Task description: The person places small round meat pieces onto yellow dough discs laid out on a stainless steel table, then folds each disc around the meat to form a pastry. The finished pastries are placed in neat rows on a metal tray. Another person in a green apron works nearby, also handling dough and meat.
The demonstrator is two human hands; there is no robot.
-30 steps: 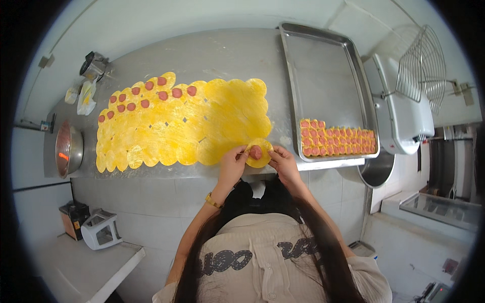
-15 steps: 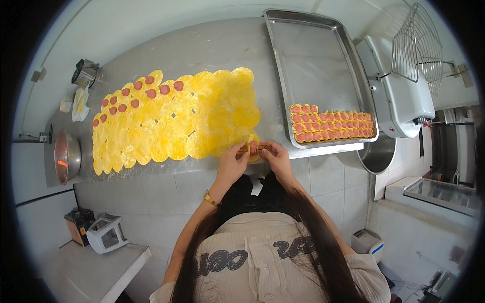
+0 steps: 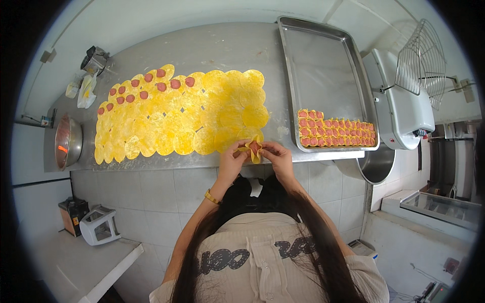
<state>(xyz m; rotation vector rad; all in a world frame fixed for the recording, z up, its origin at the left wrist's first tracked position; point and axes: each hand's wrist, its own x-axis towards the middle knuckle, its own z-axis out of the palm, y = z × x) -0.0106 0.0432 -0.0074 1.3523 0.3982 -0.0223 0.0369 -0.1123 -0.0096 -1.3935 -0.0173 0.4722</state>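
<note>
Between my two hands, at the table's front edge, is a dumpling (image 3: 254,147): a round yellow wrapper folded up around pink meat filling. My left hand (image 3: 233,156) pinches its left side, and my right hand (image 3: 278,157) pinches the right side. Just beyond my hands, overlapping round yellow wrappers (image 3: 166,126) cover a wide stretch of the steel table. Pink balls of filling (image 3: 160,87) sit on several wrappers along the far left rows. To the right, a deep metal tray (image 3: 288,60) holds packed rows of finished dumplings (image 3: 336,132) at its near end.
A steel bowl (image 3: 75,144) with pink filling and an orange-handled tool stands at the table's left end. Behind it lie a plastic bag (image 3: 87,96) and a metal container (image 3: 94,60). Right of the tray is a white machine with a wire guard (image 3: 409,65), above a large steel bowl (image 3: 381,164).
The wrapper between my fingers has gone from folded around the filling to gathered into pointed corners. My view has shifted slightly. Both hands keep their pinch.
</note>
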